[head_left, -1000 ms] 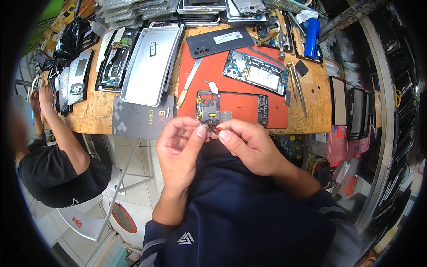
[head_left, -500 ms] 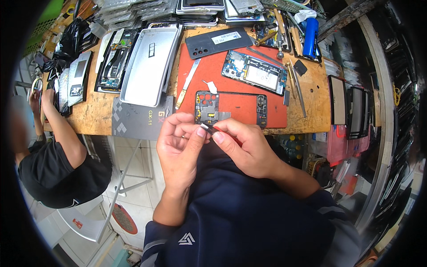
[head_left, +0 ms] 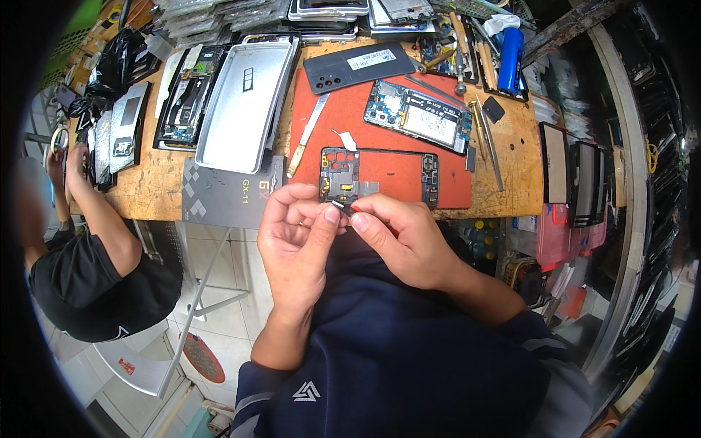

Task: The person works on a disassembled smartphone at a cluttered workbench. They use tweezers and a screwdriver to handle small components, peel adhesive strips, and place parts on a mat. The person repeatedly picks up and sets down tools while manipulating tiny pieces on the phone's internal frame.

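Between my fingertips, at the bench's front edge, is a small dark part (head_left: 342, 207) with a light end; its kind is too small to make out. My left hand (head_left: 298, 233) pinches it with thumb and index finger, the other fingers loosely curled. From the other side my right hand (head_left: 401, 237) grips it between thumb and forefinger, with a bit of red showing there. Just beyond my hands a black phone mid-frame (head_left: 394, 164) lies on the red mat (head_left: 307, 87). Farther back rest an opened phone (head_left: 420, 117) with battery and circuit board exposed, and a dark phone back cover (head_left: 358, 67).
Left of the mat are a metal tray (head_left: 237, 109), another opened phone (head_left: 191, 102) and a dark box (head_left: 223, 193). A flat pry tool (head_left: 308, 135), a white pick (head_left: 346, 140) and screwdrivers (head_left: 482, 135) lie about. At far left a co-worker (head_left: 109, 270) sits, arms on the bench.
The small part has tilted slightly between my fingertips, so less of its light end shows. Both hands stay in nearly the same place.
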Demonstrator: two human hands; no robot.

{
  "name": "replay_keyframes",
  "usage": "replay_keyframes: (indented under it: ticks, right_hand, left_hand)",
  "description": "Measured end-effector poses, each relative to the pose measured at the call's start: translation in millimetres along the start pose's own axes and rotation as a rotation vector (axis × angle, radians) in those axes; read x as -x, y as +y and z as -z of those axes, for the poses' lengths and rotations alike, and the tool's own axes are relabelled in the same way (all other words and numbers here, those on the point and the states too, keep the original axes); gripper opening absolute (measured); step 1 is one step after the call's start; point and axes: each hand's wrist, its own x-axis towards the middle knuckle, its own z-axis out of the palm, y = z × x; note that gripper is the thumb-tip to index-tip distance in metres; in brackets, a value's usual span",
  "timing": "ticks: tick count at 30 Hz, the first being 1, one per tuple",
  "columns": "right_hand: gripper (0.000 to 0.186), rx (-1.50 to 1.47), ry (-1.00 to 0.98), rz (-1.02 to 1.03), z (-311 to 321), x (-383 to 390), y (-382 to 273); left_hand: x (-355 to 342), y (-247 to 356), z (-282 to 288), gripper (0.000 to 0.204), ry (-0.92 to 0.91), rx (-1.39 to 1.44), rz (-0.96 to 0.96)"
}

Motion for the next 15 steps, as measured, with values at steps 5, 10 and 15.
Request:
replay_keyframes:
  ticks: [5,10,15]
  right_hand:
    - [0.027,0.001,-0.018,-0.018,1.2,-0.7,0.6]
    - [0.026,-0.001,-0.013,-0.014,1.4,-1.1,1.0]
    - [0.024,-0.045,0.006,-0.033,-1.0,-0.1,4.4]
  left_hand:
    - [-0.2,-0.8,0.3,0.034,-0.009,-0.004,-0.006]
    - [0.0,-0.7,0.7,0.029,0.001,-0.017,0.01]
    - [-1.7,0.6,2.0,0.019,-0.007,-0.043,0.027]
